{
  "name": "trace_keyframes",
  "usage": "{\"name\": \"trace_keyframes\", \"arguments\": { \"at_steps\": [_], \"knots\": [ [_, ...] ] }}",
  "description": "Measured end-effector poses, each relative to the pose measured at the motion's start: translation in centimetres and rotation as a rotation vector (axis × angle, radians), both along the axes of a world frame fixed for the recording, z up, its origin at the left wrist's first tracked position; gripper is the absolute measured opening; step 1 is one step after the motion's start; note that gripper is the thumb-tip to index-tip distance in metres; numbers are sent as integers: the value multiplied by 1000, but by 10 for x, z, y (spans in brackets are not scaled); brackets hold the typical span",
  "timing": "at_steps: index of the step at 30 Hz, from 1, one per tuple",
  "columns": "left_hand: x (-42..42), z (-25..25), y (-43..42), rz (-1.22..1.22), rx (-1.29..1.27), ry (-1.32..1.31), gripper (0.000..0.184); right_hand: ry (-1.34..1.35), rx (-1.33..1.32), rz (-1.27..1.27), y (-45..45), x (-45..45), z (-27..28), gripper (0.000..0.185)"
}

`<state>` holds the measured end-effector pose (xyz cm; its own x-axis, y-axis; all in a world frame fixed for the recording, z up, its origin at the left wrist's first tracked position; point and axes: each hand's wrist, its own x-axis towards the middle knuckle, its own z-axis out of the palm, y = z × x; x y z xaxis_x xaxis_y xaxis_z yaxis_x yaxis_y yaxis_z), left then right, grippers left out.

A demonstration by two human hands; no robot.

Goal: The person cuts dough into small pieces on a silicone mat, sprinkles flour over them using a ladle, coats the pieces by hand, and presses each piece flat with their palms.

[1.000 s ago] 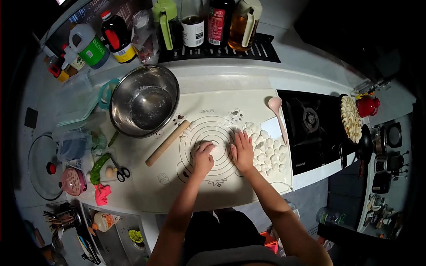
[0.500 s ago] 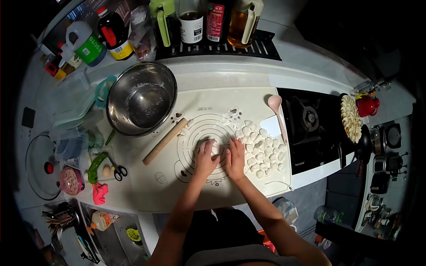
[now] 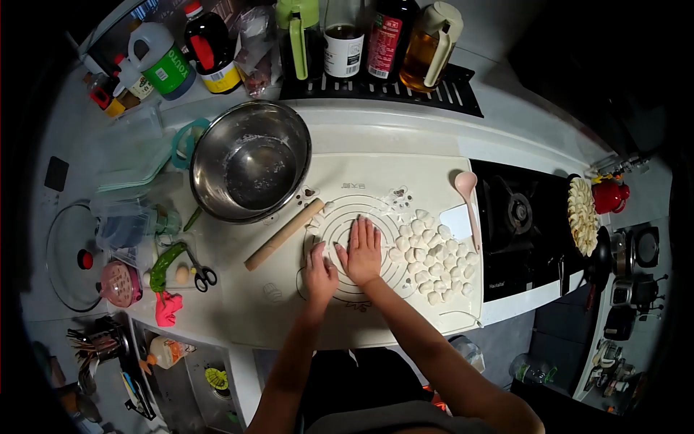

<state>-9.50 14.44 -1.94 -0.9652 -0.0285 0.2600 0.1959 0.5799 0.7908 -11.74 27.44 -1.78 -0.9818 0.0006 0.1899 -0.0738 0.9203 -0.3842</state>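
Note:
My right hand [image 3: 363, 252] lies flat, palm down, over the printed circles of the white kneading mat [image 3: 405, 329], fingers stretched out. Whatever is under that palm is hidden. Just to its left, my left hand [image 3: 320, 275] rests low over the mat, thumb apart from loosely bent fingers, with nothing visible in it. Several small dough pieces [image 3: 434, 264] lie grouped right of my right hand. A wooden rolling pin [image 3: 285, 235] slants across the mat beyond my left hand, with a few dough scraps [image 3: 316, 223] near its upper end.
A large steel bowl [image 3: 249, 163] stands at the back left. A pink spoon [image 3: 468, 199] and white scraper [image 3: 455, 222] lie near the black gas stove [image 3: 517, 253]. Scissors [image 3: 202, 275], green pepper [image 3: 168, 266] and egg [image 3: 182, 274] are left. Bottles and oil jugs [image 3: 431, 47] line the back.
My right hand has moved left from beside the dough pieces to flat on the mat's middle. My left hand has shifted off the white dough it was over, which is now out of sight.

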Motion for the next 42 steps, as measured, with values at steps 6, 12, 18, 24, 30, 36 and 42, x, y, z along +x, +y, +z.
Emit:
{"name": "trace_keyframes", "arguments": {
  "at_steps": [6,12,18,24,30,36,42],
  "knots": [
    [-39,6,-10,109,-137,71,54,13,94,98,16,-5,-9,58],
    [-88,10,29,100,-501,-27,55,-33,205,-63,83,1,1,60],
    [-62,14,37,-233,-273,186,34,63,1,-102,95,34,20,52],
    [-18,5,13,-335,-109,132,32,244,-261,-24,58,39,31,35],
    [-14,2,-4,-99,-156,212,30,154,-307,5,24,23,28,32],
    [-10,2,-7,-29,-103,238,28,38,-219,40,26,28,19,43],
    [-10,-4,-8,0,-65,222,27,113,41,11,-3,-9,5,68]
  ]
}}
